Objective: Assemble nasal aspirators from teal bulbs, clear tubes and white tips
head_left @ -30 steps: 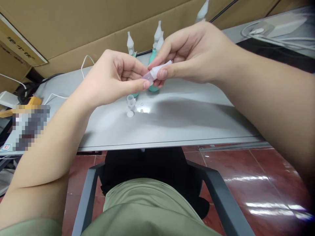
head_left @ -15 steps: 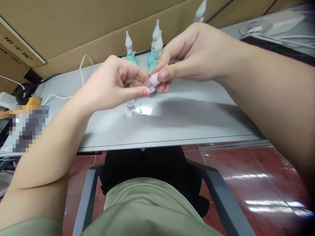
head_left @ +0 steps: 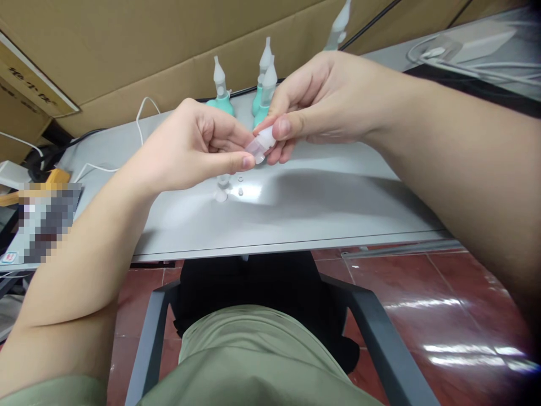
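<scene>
- The right hand (head_left: 333, 98) pinched a small translucent plastic cap (head_left: 260, 142) between thumb and forefinger, its fingers (head_left: 282, 127) clenched on the upper end of the piece.
- The left hand (head_left: 196, 144) met it from the other side, thumb tip and forefinger closed against the lower end of the same cap, so both hands gripped it together.
- The cap was held in the air above the grey surface (head_left: 296, 203), tilted, its lower end pointing down and to the left.
- Directly below the hands, on the surface, stood a small clear plastic part (head_left: 222, 180) with a white round disc (head_left: 220, 195) just beside it and two tiny clear bits (head_left: 240, 192) near them.
- Behind the hands stood teal bulbs with pale pointed nozzles: one (head_left: 220, 90) at the left and two (head_left: 265, 84) close together, partly hidden by the fingers.
- A white cable (head_left: 139, 115) ran across the far left of the surface in front of the cardboard wall (head_left: 127, 51).
- More white cables (head_left: 443, 53) lay at the far right.
</scene>
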Available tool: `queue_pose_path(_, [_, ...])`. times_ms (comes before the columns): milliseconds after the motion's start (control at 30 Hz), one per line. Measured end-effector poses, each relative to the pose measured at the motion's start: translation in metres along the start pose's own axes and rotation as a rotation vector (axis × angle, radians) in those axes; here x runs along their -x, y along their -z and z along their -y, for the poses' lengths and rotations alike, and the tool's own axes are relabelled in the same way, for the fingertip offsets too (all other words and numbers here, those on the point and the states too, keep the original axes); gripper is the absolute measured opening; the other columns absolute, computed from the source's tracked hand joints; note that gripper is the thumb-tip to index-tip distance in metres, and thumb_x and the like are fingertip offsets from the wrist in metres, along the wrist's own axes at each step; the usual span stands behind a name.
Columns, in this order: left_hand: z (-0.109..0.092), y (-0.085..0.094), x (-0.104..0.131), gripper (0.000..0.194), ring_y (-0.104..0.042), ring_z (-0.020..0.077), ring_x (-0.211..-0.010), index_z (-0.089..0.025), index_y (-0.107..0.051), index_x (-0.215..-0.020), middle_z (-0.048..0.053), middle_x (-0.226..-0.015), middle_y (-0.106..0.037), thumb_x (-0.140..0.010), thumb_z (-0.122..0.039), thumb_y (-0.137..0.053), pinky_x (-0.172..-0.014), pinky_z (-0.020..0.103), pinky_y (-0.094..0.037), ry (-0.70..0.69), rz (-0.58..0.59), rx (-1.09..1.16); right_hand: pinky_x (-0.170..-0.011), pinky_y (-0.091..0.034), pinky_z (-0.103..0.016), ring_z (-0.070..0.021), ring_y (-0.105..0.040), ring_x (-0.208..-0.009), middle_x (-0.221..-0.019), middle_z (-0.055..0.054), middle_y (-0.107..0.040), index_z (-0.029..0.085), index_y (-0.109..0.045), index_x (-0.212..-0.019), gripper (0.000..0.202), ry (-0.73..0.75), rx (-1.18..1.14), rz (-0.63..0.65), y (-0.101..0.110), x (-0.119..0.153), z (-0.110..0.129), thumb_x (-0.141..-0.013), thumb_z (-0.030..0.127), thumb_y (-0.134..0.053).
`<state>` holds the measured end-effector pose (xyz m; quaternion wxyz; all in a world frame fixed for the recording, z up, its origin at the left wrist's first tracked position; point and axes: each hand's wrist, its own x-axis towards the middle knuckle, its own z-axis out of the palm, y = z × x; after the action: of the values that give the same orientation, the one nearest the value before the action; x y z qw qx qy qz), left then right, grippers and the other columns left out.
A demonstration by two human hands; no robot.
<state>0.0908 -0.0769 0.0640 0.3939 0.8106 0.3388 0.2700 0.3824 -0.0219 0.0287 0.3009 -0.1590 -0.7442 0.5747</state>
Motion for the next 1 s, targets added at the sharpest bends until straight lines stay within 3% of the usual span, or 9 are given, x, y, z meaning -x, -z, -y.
queue_pose_path(100, [-0.001,0.003,0.002,0.031,-0.095,0.0289,-0.097,-0.024,-0.099,-0.105,0.005,-0.103,-0.095,-0.095,-0.045,-0.118,-0.091,0.044,-0.083,0.005,-0.007,0.017,-0.086,-0.084,-0.022,-0.0124,-0.096,-0.087,-0.099,0.004,-0.095,0.013,-0.087,-0.108,0.028,-0.018,-0.018,-0.08,-0.001,0.003,0.006,-0.114,0.029,-0.11])
queue_pose_path(200, [0.003,0.006,0.005,0.03,-0.09,0.0277,-0.091,-0.025,-0.1,-0.111,0.007,-0.103,-0.097,-0.098,-0.045,-0.118,-0.088,0.046,-0.08,-0.037,-0.034,0.067,-0.078,-0.082,-0.022,-0.0153,-0.096,-0.086,-0.098,0.0,-0.095,0.013,-0.091,-0.105,0.031,-0.017,0.076,-0.108,0.004,0.007,0.016,-0.109,0.034,-0.114])
queue_pose_path(333, [0.01,0.01,0.009,0.027,-0.087,0.0303,-0.091,-0.026,-0.101,-0.118,0.01,-0.103,-0.096,-0.104,-0.044,-0.114,-0.089,0.052,-0.076,-0.036,-0.091,0.088,-0.067,-0.07,-0.014,-0.011,-0.089,-0.073,-0.09,0.001,-0.093,0.016,-0.102,-0.104,0.016,-0.169,0.431,0.042,0.008,0.007,0.02,-0.099,0.021,-0.117])
queue_pose_path(467, [0.013,0.008,0.008,0.027,-0.088,0.0289,-0.091,-0.023,-0.096,-0.114,0.009,-0.107,-0.097,-0.099,-0.034,-0.115,-0.091,0.049,-0.074,0.037,-0.09,0.077,-0.056,-0.045,-0.009,-0.0023,-0.072,-0.062,-0.08,0.006,-0.087,0.021,-0.104,-0.1,0.012,-0.297,0.682,0.246,-0.003,0.001,0.009,-0.1,0.012,-0.113])
queue_pose_path(567, [0.014,0.004,0.004,0.034,-0.088,0.0298,-0.089,-0.024,-0.093,-0.11,0.008,-0.102,-0.096,-0.091,-0.035,-0.119,-0.088,0.049,-0.074,0.053,-0.054,0.114,-0.051,-0.036,-0.013,-0.0023,-0.061,-0.056,-0.074,0.007,-0.083,0.022,-0.102,-0.093,0.019,-0.28,0.725,0.279,-0.013,-0.002,0.001,-0.097,0.006,-0.113])
queue_pose_path(667, [0.014,0.0,0.0,0.044,-0.091,0.0364,-0.104,-0.024,-0.092,-0.11,0.009,-0.099,-0.094,-0.088,-0.047,-0.123,-0.098,0.053,-0.077,0.068,-0.055,0.136,-0.051,-0.036,-0.014,-0.0022,-0.058,-0.055,-0.07,0.011,-0.078,0.023,-0.102,-0.095,0.023,-0.296,0.764,0.276,-0.016,-0.002,0.0,-0.093,0.005,-0.115])
queue_pose_path(767, [0.012,-0.002,-0.001,0.051,-0.091,0.0398,-0.116,-0.025,-0.09,-0.107,0.009,-0.099,-0.094,-0.086,-0.055,-0.125,-0.106,0.058,-0.078,0.062,-0.081,0.092,-0.051,-0.036,-0.013,-0.0007,-0.057,-0.053,-0.064,0.015,-0.071,0.024,-0.102,-0.101,0.028,-0.343,0.761,0.243,-0.015,0.0,0.008,-0.089,0.005,-0.119])
queue_pose_path(867, [0.009,-0.003,-0.001,0.045,-0.088,0.0332,-0.099,-0.027,-0.091,-0.101,0.007,-0.098,-0.093,-0.089,-0.057,-0.123,-0.094,0.055,-0.077,-0.024,-0.147,0.04,-0.051,-0.041,-0.013,-0.0019,-0.064,-0.056,-0.067,0.011,-0.075,0.022,-0.101,-0.098,0.022,-0.263,0.696,0.166,-0.014,0.003,0.021,-0.093,0.009,-0.119])
queue_pose_path(1000, [0.011,-0.006,-0.004,0.047,-0.084,0.0292,-0.096,-0.03,-0.092,-0.098,0.006,-0.106,-0.095,-0.087,-0.063,-0.123,-0.097,0.058,-0.078,-0.075,-0.221,0.079,-0.054,-0.05,-0.01,-0.0019,-0.068,-0.058,-0.071,0.008,-0.08,0.02,-0.096,-0.09,0.027,0.031,0.5,-0.173,-0.023,0.005,0.033,-0.102,0.0,-0.108])
